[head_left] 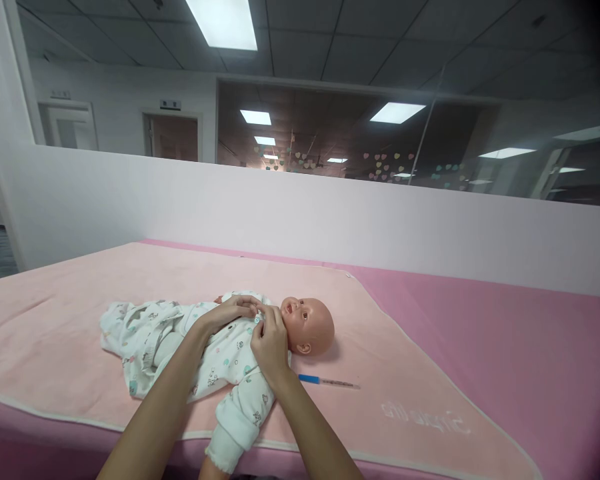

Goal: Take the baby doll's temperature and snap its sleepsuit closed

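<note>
A baby doll (310, 327) lies on its back, head to the right and legs to the left. It wears a white printed baby shirt (225, 353), and white printed fabric covers its legs. At the chest, just below the chin, my left hand (236, 308) has its fingers bent together on the shirt's neckline. My right hand (271, 339) meets it there, fingers curled in a pinch at the collar. The fingertips partly hide the cloth between them. One sleeved arm of the doll reaches toward the near edge, under my right forearm.
A slim clear stick with a blue cap, perhaps a thermometer in its case (327, 381), lies right of the doll's shoulder. Beneath is a peach blanket (395, 360) on a pink padded surface (480, 327). A white low wall (300, 207) with glass above runs behind.
</note>
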### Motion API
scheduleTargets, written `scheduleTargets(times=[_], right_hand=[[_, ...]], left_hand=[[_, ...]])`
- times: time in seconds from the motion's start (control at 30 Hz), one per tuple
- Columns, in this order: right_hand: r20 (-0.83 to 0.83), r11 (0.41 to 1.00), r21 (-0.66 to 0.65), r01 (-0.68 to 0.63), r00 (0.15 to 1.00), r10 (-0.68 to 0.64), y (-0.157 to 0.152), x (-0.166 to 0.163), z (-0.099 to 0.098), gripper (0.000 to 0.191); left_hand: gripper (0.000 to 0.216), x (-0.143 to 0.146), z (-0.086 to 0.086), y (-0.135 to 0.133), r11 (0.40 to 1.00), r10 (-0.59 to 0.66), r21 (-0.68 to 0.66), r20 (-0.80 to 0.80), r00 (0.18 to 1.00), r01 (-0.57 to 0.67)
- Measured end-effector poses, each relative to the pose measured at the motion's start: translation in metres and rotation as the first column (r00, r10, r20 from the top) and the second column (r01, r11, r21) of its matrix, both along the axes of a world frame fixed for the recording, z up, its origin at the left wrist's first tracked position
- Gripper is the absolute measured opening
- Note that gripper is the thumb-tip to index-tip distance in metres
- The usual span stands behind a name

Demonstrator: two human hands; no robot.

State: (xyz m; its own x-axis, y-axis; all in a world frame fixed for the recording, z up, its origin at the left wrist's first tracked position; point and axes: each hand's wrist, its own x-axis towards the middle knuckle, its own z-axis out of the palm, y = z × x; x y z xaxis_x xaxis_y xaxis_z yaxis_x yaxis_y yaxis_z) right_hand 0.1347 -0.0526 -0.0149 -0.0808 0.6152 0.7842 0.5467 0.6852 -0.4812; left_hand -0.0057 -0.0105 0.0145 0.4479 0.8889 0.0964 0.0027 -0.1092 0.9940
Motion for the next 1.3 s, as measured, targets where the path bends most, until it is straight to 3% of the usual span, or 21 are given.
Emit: scheduleTargets(times=[0.3,0.5,0.9,1.13,1.3], right_hand=[[0.007,1.000,0.008,-0.017,1.000,0.017,-0.0007,0.0007,0.0006,0.036],[0.032,1.000,-0.007,-0.024,0.999,0.024,-0.0011,0.0007,0.0005,0.038],[0.119,0.999,-0.033,0.012,0.993,-0.008,0.0009,0.0014,-0.0009,0.039],[0.123,0.999,-0.047,0.005,0.992,0.000,0.0023,0.0009,-0.0016,0.035],[0.117,0.999,-0.039,-0.007,0.993,0.011,0.0034,0.0009,-0.0026,0.039]], left_hand=[[0.028,-0.0018,-0.0007,0.0015,0.999,-0.024,0.025,-0.074,0.997,0.026],[0.033,-0.0016,-0.0004,0.0006,0.997,-0.078,0.024,-0.044,0.996,0.080],[0.042,-0.0023,-0.0025,0.0027,0.998,-0.068,0.010,-0.061,0.996,0.069],[0.038,-0.0027,-0.0037,0.0045,0.997,-0.075,0.026,-0.100,0.992,0.078],[0.024,-0.0029,-0.0061,0.0074,0.993,-0.100,0.052,-0.132,0.986,0.108]])
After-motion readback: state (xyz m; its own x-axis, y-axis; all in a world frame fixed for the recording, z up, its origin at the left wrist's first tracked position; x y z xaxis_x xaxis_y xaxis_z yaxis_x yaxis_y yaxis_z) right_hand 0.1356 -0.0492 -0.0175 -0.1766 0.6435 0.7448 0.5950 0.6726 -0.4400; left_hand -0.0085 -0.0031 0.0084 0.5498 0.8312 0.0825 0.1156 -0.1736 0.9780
